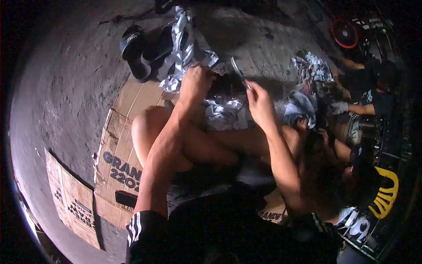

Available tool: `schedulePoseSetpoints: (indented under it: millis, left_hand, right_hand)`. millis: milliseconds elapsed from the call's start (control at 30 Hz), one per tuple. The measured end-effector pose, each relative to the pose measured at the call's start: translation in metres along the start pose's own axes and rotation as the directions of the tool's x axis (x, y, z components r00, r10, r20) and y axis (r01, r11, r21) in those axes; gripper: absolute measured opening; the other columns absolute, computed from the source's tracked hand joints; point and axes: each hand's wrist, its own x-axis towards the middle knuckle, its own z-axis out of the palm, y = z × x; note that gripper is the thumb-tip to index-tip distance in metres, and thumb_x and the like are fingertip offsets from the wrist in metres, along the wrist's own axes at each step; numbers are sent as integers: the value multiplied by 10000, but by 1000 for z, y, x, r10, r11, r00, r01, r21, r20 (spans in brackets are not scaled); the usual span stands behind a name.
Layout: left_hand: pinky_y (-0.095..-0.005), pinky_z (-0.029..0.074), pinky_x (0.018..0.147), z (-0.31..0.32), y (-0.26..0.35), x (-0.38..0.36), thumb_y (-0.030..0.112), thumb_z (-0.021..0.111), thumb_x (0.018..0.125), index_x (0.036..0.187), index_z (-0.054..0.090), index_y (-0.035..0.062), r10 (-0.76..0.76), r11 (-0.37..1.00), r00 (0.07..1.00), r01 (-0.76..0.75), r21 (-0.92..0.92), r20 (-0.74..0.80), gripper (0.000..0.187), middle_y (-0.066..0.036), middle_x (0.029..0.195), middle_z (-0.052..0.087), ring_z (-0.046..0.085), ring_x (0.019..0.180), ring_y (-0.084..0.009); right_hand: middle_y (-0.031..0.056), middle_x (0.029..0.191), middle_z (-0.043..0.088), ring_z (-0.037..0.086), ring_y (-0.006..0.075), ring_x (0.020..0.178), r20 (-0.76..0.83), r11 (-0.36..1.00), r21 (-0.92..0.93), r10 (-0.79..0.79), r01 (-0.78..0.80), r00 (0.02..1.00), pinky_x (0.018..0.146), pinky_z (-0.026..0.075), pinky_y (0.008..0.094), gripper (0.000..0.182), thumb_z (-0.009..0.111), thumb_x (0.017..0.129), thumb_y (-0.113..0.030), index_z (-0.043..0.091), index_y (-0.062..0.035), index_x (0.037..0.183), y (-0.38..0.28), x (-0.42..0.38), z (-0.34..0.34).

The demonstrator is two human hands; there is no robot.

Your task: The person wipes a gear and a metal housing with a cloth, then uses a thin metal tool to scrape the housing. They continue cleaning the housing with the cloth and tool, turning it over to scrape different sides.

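My left hand point(196, 83) is closed in front of me, next to a heap of white strips point(179, 57); what its fingers hold is hidden. To its right, my right hand point(260, 102) grips a thin metal blade-like tool point(237, 68), which points up and to the left. Between and just beyond my hands lies a dark clump point(226, 86) that I cannot make out. More crumpled white material point(224, 114) lies between my forearms, close to my crossed legs.
Black slides point(140, 61) rest on the floor at upper left. Flattened cardboard point(125, 145) lies under me, with a dark phone-like object point(126, 199) on it. Other people point(373, 83) sit at right near cloth piles point(314, 68), a red ring point(344, 33) and a yellow object point(387, 193).
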Motion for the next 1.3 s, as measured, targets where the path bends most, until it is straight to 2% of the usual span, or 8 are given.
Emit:
schedulePoseSetpoints:
  millis: [300, 433, 633, 733, 800, 1033, 1100, 1300]
  left_hand:
    - [-459, 543, 786, -7, -12, -6, 105, 756, 742, 899, 749, 43, 51, 990, 999, -53, -129, -17, 169, -193, 886, 701, 679, 851, -384]
    - [-454, 543, 795, -10, -24, 2, 121, 765, 736, 916, 755, 52, -1, 997, 1000, 1, -77, 4, 194, -198, 905, 705, 682, 860, -379]
    - [-457, 541, 805, -9, -9, 10, 147, 760, 753, 906, 753, 54, -32, 996, 994, 41, -79, 105, 179, -187, 938, 714, 686, 881, -380]
    - [-471, 539, 815, 0, -11, 5, 140, 736, 762, 889, 740, 32, 29, 998, 996, -32, -45, -84, 167, -209, 925, 709, 685, 862, -409]
    - [-472, 541, 805, 7, -14, 10, 130, 721, 771, 889, 739, 29, 12, 1000, 1000, -11, 26, -19, 156, -211, 922, 708, 684, 860, -409]
    - [-482, 532, 765, 4, -19, 9, 116, 697, 795, 871, 721, 3, 145, 988, 989, -146, -42, -24, 138, -242, 880, 688, 681, 851, -410]
    - [-490, 536, 762, 2, -12, 3, 118, 688, 802, 868, 724, 14, 77, 997, 997, -76, 27, -18, 128, -237, 882, 692, 683, 852, -406]
    - [-503, 539, 737, -8, -1, 1, 104, 664, 808, 898, 729, 32, 81, 995, 996, -84, 62, 45, 133, -228, 836, 692, 681, 842, -418]
  right_hand:
    - [236, 1133, 665, 616, 418, 1091, 121, 933, -324, 207, -158, 971, 937, 482, 465, 296, 521, 946, -122, 650, -20, 1192, 2, 103, 67]
    - [237, 1039, 682, 666, 395, 991, 92, 948, -298, -88, 112, 992, 839, 522, 444, 281, 530, 966, -137, 654, -52, 1204, -56, 78, -1]
    - [316, 1174, 608, 584, 459, 1125, 131, 893, -425, 224, -150, 966, 963, 456, 514, 349, 468, 957, -116, 593, -35, 1273, -47, -26, 21]
    - [312, 1165, 610, 580, 483, 1102, 75, 944, -281, 204, -176, 976, 939, 457, 517, 385, 426, 986, -241, 597, -9, 1241, -59, -42, 19]
    - [306, 1164, 613, 555, 498, 1138, 205, 830, -61, 554, -554, 807, 953, 444, 503, 474, 370, 1003, -346, 595, 9, 1222, -83, -6, 19]
    - [307, 1188, 608, 519, 486, 1196, 198, 808, -113, 588, -578, 784, 983, 419, 500, 520, 321, 1010, -378, 593, 14, 1218, -79, 12, 24]
    - [302, 1212, 599, 519, 480, 1204, 180, 929, -250, 321, -273, 930, 988, 416, 512, 499, 341, 1003, -358, 586, 23, 1213, -68, -9, 15]
    - [312, 1224, 585, 532, 480, 1187, 132, 921, -35, 390, -389, 911, 983, 410, 538, 447, 368, 990, -328, 590, 3, 1193, -64, 50, 52]
